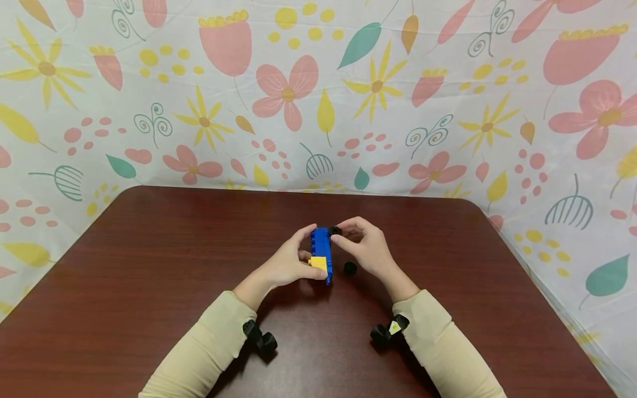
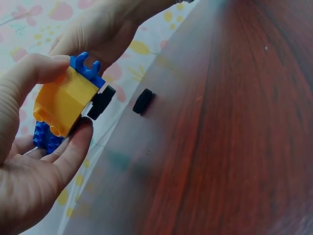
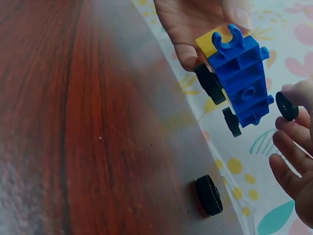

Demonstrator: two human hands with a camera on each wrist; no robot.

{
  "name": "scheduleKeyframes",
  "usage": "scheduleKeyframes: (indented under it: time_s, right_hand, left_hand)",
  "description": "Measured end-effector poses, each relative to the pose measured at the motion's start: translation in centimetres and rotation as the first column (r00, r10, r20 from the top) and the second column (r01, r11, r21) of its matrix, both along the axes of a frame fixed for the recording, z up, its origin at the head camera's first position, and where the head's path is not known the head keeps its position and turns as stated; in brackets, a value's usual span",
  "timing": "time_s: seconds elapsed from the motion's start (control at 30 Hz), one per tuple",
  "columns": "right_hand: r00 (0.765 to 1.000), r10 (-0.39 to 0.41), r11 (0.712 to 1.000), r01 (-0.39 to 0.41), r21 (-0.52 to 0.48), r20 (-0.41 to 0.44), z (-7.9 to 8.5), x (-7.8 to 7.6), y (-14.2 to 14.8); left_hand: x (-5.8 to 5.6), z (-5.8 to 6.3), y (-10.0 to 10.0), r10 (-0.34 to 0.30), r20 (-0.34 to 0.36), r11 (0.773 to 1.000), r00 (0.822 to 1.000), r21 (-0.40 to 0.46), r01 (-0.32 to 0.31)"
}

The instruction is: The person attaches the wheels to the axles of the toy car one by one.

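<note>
My left hand [image 1: 285, 264] holds a blue toy car base [image 3: 244, 81] tilted on its side, with a yellow block [image 2: 66, 100] fitted on top. A hook-like coupling stands at one end of the base. In the right wrist view, two black wheels [image 3: 210, 84] sit along one side, while bare axle pegs stick out of the other. Between thumb and fingertips, my right hand [image 1: 367, 249] pinches another black wheel [image 3: 287, 106]. That wheel faces one of the bare pegs, with a small gap between them.
A loose black wheel [image 1: 350, 268] stands on the brown table [image 1: 174, 287], below the right hand. Behind the table hangs a white cloth [image 1: 308, 143] with a flower pattern. Black wrist cameras [image 1: 261, 338] are strapped at both sleeves.
</note>
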State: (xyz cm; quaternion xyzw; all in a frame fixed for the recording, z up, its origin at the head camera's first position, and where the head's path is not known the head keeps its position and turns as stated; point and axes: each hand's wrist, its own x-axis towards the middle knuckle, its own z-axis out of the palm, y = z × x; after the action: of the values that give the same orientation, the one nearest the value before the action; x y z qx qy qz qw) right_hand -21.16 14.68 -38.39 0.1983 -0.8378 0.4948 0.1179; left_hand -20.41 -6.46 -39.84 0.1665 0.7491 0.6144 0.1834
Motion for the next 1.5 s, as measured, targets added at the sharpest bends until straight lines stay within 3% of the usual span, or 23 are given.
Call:
scheduleKeyframes:
  time_s: [0.5, 0.73, 0.87, 1.07, 1.23, 1.37, 1.5]
  right_hand:
    - [0.997, 0.075, 0.997, -0.075, 0.009, -0.006, -0.8, -0.2, -0.1]
    - [0.992, 0.116, 0.991, -0.113, -0.072, 0.042, -0.6, -0.4, 0.0]
    - [0.982, 0.131, 0.980, -0.109, -0.165, 0.134, -0.4, -0.4, 0.0]
    - [0.956, 0.139, 0.955, -0.060, -0.291, 0.257, -0.3, -0.4, -0.1]
    - [0.925, 0.179, 0.949, -0.072, -0.308, 0.336, -0.2, -0.3, -0.1]
    - [0.888, 0.234, 0.944, -0.110, -0.311, 0.395, -0.2, -0.3, 0.0]
    - [0.841, 0.307, 0.917, -0.136, -0.376, 0.445, -0.1, -0.2, 0.0]
  left_hand:
    - [0.4, -0.1, 0.3, -0.052, -0.017, 0.998, 0.999, 0.046, 0.052]
    - [0.4, 0.0, 0.3, -0.079, -0.041, 0.997, 0.996, 0.018, 0.080]
    - [0.6, 0.1, 0.5, -0.084, -0.082, 0.996, 0.993, -0.017, 0.082]
    - [1.0, 0.0, 0.9, -0.090, -0.189, 0.993, 0.978, -0.091, 0.074]
    - [1.2, 0.1, 1.0, -0.080, -0.213, 0.994, 0.974, -0.091, 0.062]
    - [1.4, 0.1, 1.1, -0.082, -0.218, 0.996, 0.972, -0.060, 0.070]
    - [1.5, 0.2, 1.2, -0.086, -0.233, 0.996, 0.969, -0.031, 0.081]
